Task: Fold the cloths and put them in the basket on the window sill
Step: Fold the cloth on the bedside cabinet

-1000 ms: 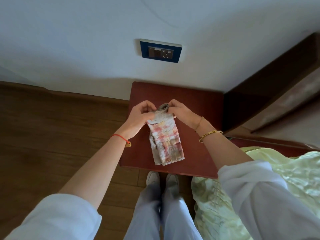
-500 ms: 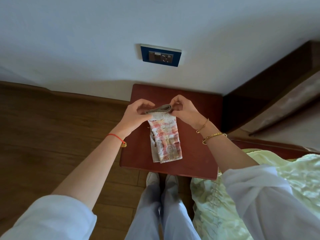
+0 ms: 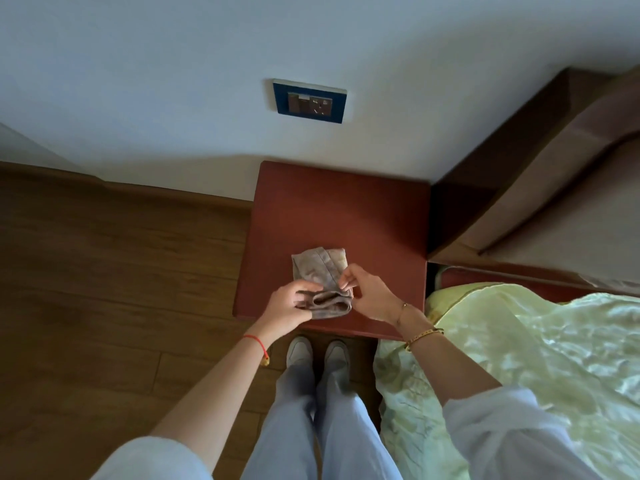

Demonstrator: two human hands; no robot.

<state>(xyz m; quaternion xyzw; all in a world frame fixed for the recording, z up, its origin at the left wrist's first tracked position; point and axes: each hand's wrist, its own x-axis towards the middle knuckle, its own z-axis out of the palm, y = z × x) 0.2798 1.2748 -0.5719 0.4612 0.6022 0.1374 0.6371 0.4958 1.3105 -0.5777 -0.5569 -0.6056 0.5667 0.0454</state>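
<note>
— Right, what have the hands got?

— Both are on the cloth (image 3: pixel 320 284), which lies on the red-brown bedside table (image 3: pixel 341 209), toward its 6 o'clock edge. From where I watch, my left hand (image 3: pixel 289 304) is closed on the cloth's near left corner, fingers curled in over the thick rolled edge. My right hand (image 3: pixel 367 295) pinches the near right corner between thumb and fingertips; the other fingers hang loose.

— Why hold it that way?

— I judge it is mid-fold. The near part is bunched into a doubled edge and the far part lies flat toward 12 o'clock, so a hand on each corner keeps the layers square while the fold is laid over. The tabletop gives a firm, flat bed to press on.

— And the basket?

— Not in view, nor any window sill. I cannot tell which way the cloth has to travel afterwards.

— Anything crowding the work?

— Little on the table itself; I see only this one cloth there. At 3 o'clock a bed with a pale green quilt (image 3: pixel 540 358) presses right up against the table's side, just under my right forearm. Above it, toward 2 o'clock, runs a brown headboard (image 3: pixel 540 188). A blue-framed wall socket (image 3: pixel 309 101) sits at 12 o'clock, well apart from the hands. Wooden floor (image 3: pixel 114 271) fills 9 o'clock, and my shoes (image 3: pixel 317 351) stand at 6, toes under the table's edge.
</note>
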